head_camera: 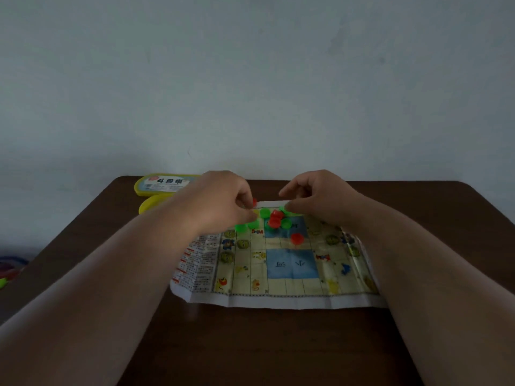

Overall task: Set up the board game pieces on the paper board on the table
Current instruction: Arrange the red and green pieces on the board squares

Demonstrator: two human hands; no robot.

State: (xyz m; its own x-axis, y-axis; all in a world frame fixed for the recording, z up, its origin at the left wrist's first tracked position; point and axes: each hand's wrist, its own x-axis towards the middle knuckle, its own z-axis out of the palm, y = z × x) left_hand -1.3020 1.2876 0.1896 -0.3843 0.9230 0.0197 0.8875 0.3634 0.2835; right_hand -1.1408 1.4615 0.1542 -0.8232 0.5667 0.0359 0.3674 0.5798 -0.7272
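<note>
Across the middle of the brown worktop [250, 344] lies the creased paper board [278, 268], red and green pieces [276, 221] heaped at its upper edge. Left hand [220, 201] curls its fingers, pinching a red piece [254, 202]. Right hand [315, 196] pinches a green piece [282, 209]. At upper left sits a yellow case [164, 185], contents hidden by its labelled lid.

Dark brown wooden table [278, 344], rounded far corners, pushed against a plain pale grey-blue wall [250, 79]. Light dim and even. Blurred coloured objects [8, 270] at left edge, unidentifiable.
</note>
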